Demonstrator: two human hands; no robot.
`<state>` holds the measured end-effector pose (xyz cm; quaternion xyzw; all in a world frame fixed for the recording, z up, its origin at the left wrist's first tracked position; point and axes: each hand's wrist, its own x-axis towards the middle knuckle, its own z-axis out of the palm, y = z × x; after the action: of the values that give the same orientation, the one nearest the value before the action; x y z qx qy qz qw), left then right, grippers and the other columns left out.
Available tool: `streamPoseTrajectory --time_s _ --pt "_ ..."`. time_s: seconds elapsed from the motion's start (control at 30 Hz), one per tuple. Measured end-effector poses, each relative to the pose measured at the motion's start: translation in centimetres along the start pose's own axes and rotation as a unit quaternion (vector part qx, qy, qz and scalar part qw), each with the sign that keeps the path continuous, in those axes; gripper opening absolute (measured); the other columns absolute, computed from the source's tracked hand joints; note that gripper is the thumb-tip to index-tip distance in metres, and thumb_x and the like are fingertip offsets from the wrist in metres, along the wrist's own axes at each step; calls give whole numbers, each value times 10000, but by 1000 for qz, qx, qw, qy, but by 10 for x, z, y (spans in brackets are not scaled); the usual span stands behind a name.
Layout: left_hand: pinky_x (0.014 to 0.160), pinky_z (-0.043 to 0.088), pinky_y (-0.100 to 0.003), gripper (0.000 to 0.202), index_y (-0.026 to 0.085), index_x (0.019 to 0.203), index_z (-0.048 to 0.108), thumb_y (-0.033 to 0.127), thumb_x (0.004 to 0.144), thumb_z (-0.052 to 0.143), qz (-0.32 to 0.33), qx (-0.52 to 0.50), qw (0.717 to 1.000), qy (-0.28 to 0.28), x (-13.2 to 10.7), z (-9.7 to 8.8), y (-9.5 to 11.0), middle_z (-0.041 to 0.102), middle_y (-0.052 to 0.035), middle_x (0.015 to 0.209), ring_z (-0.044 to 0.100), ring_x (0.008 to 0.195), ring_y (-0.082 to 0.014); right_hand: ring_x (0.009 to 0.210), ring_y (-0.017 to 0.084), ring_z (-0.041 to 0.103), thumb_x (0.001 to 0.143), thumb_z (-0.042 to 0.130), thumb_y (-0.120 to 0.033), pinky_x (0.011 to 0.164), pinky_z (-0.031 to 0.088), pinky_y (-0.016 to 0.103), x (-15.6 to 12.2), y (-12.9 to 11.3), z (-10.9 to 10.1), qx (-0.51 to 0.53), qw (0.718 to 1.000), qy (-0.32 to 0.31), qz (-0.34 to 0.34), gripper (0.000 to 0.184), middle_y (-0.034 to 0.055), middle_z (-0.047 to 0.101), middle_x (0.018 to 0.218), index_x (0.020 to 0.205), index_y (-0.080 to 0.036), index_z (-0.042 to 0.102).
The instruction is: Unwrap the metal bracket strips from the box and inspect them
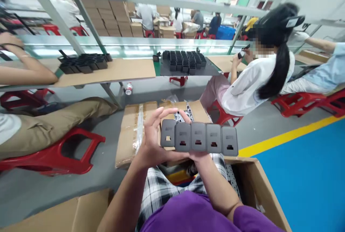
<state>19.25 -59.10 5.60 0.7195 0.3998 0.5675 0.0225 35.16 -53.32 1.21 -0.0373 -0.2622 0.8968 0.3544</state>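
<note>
A row of several dark grey plastic housings (198, 137), each with rounded corners and a small cut-out near its lower edge, is held up in front of me. My left hand (153, 138) grips the row's left end, thumb along the bottom and fingers curled over the top. From below, my right hand (199, 156) holds the middle of the row; most of its fingers are hidden behind the housings. The leftmost housing sits slightly higher than its neighbours, and light shows through its cut-out. Behind the row stands an open carton (129, 131) with small parts inside.
On the bench ahead, many black housings (183, 61) stand on a dark board, with another group (83, 63) farther left. A co-worker (258, 66) sits at the right; another person's leg (59, 124) reaches in from the left. An open carton (265, 189) stands by my right side.
</note>
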Motion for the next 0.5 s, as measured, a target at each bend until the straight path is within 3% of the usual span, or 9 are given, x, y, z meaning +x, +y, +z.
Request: streamPoseTrajectory --time_s 0.17,0.33,0.5 --pt "901 561 -394 1094 306 1439 282 414 561 926 23 -60 998 11 18 -2 24 638 -86 1187 674 1015 -224 1072 240 640 732 601 -711 918 551 480 2 1 20 0 998 -61 -8 768 43 686 1145 1408 -359 505" --pt "929 525 -377 1016 295 1396 299 339 594 922 38 -89 995 4 26 -5 31 662 -80 1154 663 1026 -212 1255 281 544 714 582 -750 1049 457 554 3 -5 32 -24 998 -52 -22 799 59 613 1308 1396 -338 519" --pt "936 516 -368 1046 297 1386 288 278 567 938 45 -108 993 -11 30 -5 36 650 -92 1180 648 1059 -215 1239 260 546 706 633 -719 1093 420 511 3 -11 40 -53 997 -32 -40 732 34 645 1222 1339 -358 568"
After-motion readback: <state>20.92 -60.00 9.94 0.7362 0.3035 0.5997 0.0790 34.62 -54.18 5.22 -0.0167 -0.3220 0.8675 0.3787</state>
